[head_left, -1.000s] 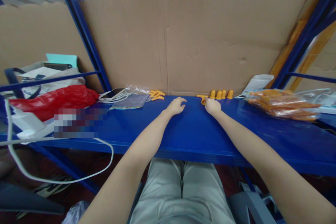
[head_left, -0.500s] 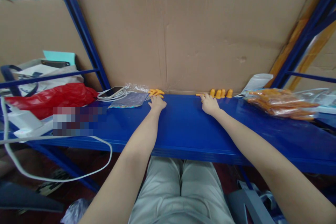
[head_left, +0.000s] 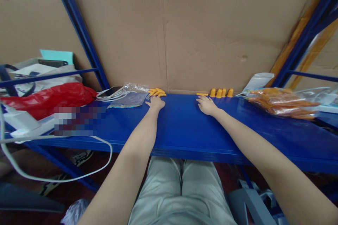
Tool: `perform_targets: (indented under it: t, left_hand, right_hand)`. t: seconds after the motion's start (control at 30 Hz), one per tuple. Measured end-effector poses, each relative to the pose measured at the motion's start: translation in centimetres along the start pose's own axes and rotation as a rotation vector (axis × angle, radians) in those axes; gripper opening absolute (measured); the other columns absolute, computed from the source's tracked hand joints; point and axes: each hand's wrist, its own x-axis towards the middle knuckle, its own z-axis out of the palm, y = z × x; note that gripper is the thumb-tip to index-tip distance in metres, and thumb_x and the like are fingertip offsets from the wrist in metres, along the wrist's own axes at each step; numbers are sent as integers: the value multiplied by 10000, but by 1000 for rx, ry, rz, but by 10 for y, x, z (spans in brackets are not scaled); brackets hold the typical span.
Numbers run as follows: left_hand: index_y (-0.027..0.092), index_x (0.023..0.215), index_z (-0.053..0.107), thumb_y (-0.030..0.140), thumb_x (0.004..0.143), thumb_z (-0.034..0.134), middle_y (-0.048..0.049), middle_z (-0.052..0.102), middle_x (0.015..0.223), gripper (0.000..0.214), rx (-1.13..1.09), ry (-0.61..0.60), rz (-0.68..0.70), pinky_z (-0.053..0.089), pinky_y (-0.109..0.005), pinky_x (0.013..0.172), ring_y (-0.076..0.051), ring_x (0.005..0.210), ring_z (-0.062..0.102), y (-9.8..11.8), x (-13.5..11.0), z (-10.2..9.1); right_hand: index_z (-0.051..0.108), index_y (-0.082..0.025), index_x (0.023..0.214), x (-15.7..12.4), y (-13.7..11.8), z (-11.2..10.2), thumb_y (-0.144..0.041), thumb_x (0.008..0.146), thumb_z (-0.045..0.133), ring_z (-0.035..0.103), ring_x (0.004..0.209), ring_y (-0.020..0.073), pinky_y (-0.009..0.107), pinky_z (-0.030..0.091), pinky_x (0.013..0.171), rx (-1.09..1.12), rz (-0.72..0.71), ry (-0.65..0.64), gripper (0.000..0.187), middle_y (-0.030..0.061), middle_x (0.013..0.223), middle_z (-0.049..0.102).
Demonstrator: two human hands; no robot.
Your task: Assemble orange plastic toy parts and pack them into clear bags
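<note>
Resting just near of the orange pile (head_left: 158, 92), your left hand (head_left: 156, 103) is the nearer one to it: the pile sits straight far of your fingertips, pieces overlapping, most long axes roughly left-right with some slant. Thumb stands apart from the fingers; can't tell if the tips touch or pinch a piece (too small).

Your right hand (head_left: 207, 105) is palm down, fingers spread, nothing visible between them. Just far of its fingertips lies the orange stick (head_left: 201, 94), long axis left-right, along the shelf's far edge; contact unclear. Four orange caps (head_left: 223, 92) stand upright to its right.

Edges: the cardboard (head_left: 206, 35) walls off the far side, the grey pouch (head_left: 128, 100) sits just left of the pile. Room: the blue shelf (head_left: 182, 123) spreads between your hands and toward the near edge.
</note>
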Motion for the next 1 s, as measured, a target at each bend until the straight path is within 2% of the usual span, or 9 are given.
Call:
perform_targets:
  t: [0.1, 0.23, 0.37, 0.5, 0.73, 1.0]
  left_hand:
    - [221, 1296, 620, 251, 861, 520, -103, 540, 1423, 447, 58, -32, 94, 309, -505, 1168, -321, 1376, 420, 6, -2, 0]
    - [195, 1201, 689, 163, 853, 483, -83, 649, 1299, 406, 113, -118, 347, 407, -335, 1096, -244, 1264, 549, 17, -6, 2]
    - [177, 1082, 746, 164, 870, 462, -83, 693, 1229, 354, 109, -160, 586, 440, -309, 1054, -233, 1171, 618, 34, -15, 5]
    - [190, 1165, 716, 179, 902, 461, -49, 687, 1251, 367, 5, -149, 743, 427, -276, 1067, -206, 1200, 606, 45, -21, 10]
    - [197, 1258, 659, 69, 895, 425, -38, 661, 1295, 450, -115, -161, 699, 421, -260, 1072, -177, 1221, 597, 41, -17, 13]
    - [127, 1345, 578, 146, 895, 483, -101, 580, 1392, 460, -12, -134, 449, 350, -274, 1131, -209, 1327, 503, 17, -1, 13]
  right_hand:
    - [484, -128, 1433, 0, -1, -1, -215, 954, 357, 315, 1440, 297, 549, 266, 1154, 3, 7, -10, 504, 157, 1534, 395]
    - [492, -128, 1427, 1, 0, 1, -215, 953, 353, 313, 1440, 303, 566, 266, 1149, 4, 5, -9, 501, 157, 1529, 401]
    - [523, -160, 1401, 4, 3, 5, -225, 953, 357, 329, 1432, 302, 579, 283, 1135, 5, -12, 8, 481, 144, 1516, 427]
    - [534, -158, 1391, 5, 4, 5, -226, 954, 358, 324, 1433, 309, 583, 285, 1133, 9, -11, 2, 476, 147, 1511, 433]
    - [530, -156, 1396, 3, 1, 3, -223, 959, 353, 315, 1440, 296, 568, 277, 1143, 0, 2, -14, 476, 138, 1513, 431]
    - [557, -153, 1374, 2, 1, 1, -197, 945, 375, 336, 1430, 305, 581, 282, 1137, 22, 2, -1, 468, 150, 1502, 445]
